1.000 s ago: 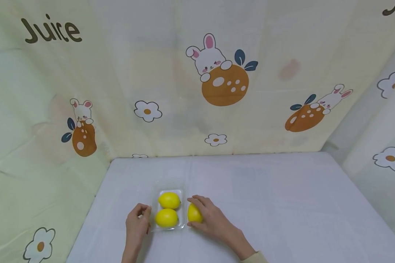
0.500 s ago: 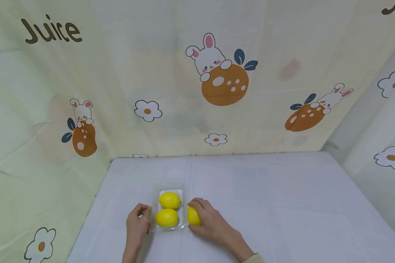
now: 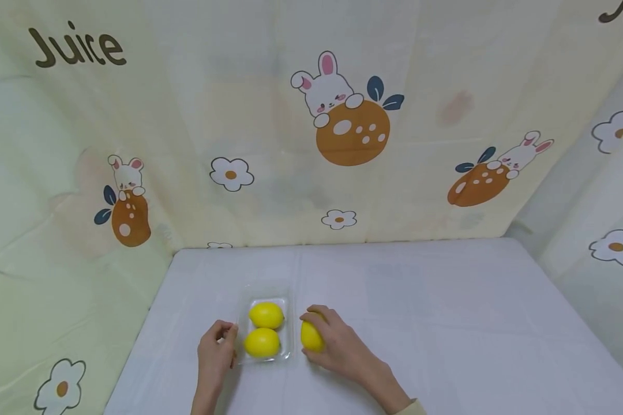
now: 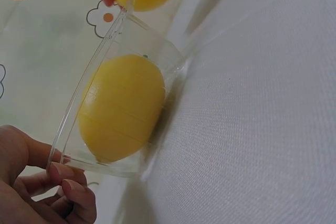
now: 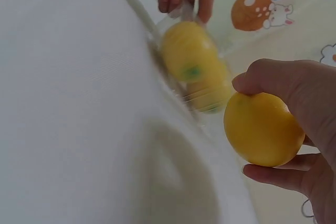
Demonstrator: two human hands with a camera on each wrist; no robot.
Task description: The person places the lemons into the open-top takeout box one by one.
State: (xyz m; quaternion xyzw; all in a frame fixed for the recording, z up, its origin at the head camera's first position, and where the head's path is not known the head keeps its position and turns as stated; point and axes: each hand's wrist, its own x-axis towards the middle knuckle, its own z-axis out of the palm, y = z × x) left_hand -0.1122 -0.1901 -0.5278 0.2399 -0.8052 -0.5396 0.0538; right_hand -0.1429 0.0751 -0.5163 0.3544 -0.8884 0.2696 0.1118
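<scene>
Two yellow lemons, one [image 3: 266, 315] behind the other [image 3: 262, 343], lie in a clear plastic tray [image 3: 286, 351] on the table. My left hand [image 3: 217, 350] pinches the tray's left rim between thumb and fingers, as the left wrist view also shows at the rim [image 4: 65, 124]. Just right of the tray, my right hand [image 3: 337, 346] holds a third lemon [image 3: 311, 336] between thumb and fingertips. In the right wrist view that lemon [image 5: 262, 129] is above the table, with its shadow on the cloth below and apart from the tray.
A white cloth [image 3: 420, 323] covers the table. Behind it and at both sides hang pale curtains [image 3: 270, 115] printed with rabbits, oranges and flowers. The table's back edge meets the rear curtain.
The right hand, with the lemon in its grip, has shifted slightly right, away from the tray. The left hand and the tray with its two lemons stay about where they were.
</scene>
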